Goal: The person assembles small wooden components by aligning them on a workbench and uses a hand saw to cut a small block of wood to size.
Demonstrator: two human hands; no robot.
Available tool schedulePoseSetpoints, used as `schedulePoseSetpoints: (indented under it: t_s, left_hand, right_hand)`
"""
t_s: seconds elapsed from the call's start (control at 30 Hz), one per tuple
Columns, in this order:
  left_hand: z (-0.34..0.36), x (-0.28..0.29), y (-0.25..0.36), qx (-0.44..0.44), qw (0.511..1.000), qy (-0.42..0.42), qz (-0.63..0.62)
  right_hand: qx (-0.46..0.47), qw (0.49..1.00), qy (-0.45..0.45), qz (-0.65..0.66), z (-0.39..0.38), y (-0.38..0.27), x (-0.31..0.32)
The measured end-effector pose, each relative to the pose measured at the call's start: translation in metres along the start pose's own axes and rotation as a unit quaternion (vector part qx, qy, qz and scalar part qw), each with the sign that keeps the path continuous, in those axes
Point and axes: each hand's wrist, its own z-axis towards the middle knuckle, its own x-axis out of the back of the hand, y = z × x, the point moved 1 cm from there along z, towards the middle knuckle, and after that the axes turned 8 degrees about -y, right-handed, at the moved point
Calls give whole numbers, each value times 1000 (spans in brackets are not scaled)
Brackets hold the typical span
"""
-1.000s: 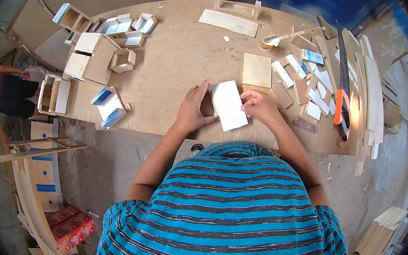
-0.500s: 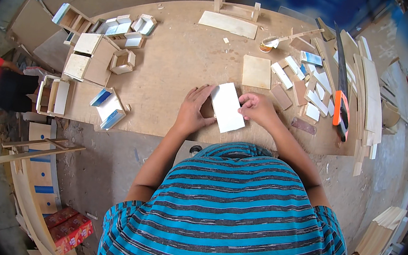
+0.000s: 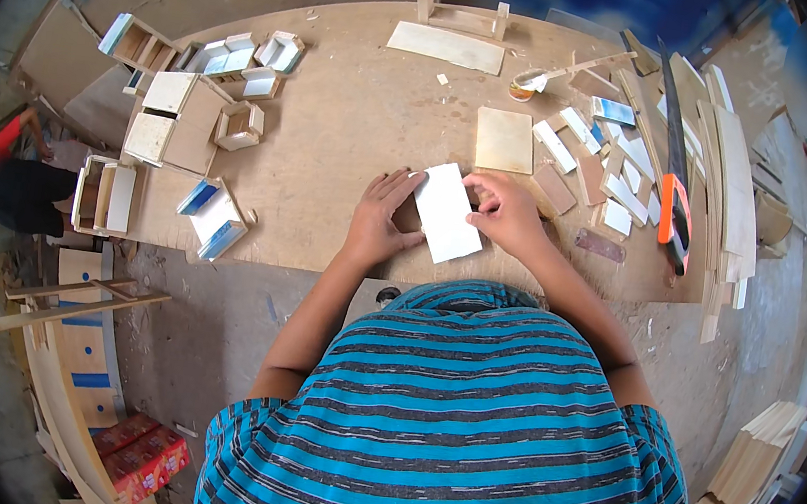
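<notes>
A white rectangular panel [image 3: 447,215] is held slightly tilted near the front edge of the workbench. Its underside, and anything beneath it, is hidden. My left hand [image 3: 382,218] grips its left side, fingertips at the upper edge and thumb lower down. On the opposite side, my right hand [image 3: 509,216] has curled fingers, the thumb and fingertips at the panel's right edge.
Small wooden boxes [image 3: 239,126] and a larger wooden case [image 3: 172,121] stand on the left of the workbench [image 3: 342,96]. Offcuts [image 3: 620,189], a glue tub [image 3: 521,90] and an orange-handled saw [image 3: 675,223] lie to the right. Someone in red [image 3: 1,156] is at far left.
My right hand's fingers have shifted slightly up along the panel's right edge. The left hand keeps its grip. The person at far left has moved an arm.
</notes>
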Motion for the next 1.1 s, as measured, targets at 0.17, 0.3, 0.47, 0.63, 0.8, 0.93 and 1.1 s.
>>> schedulePoseSetpoints:
  t_s: [0.17, 0.3, 0.47, 0.63, 0.8, 0.93, 1.1]
  left_hand:
    - [1, 1, 2, 3, 1000, -2, 5]
    - [1, 2, 5, -4, 1000, 13, 1]
    - [0, 0, 4, 3, 1000, 15, -21]
    - [1, -1, 5, -27, 999, 33, 0]
    - [1, -2, 1, -39, 999, 27, 1]
    - [1, -1, 1, -38, 999, 23, -4]
    - [0, -1, 3, -17, 999, 24, -12]
  right_hand:
    - [165, 966, -10, -199, -7, -1, -1]
    - [257, 921, -26, -290, -8, 6, 3]
    - [269, 899, -47, -342, -16, 7, 8]
    - [268, 906, -43, -324, -23, 11, 5]
    - [285, 896, -9, -339, -26, 15, -2]
    - [310, 889, 23, -338, -20, 21, -7]
    - [332, 885, 23, -326, -12, 26, -7]
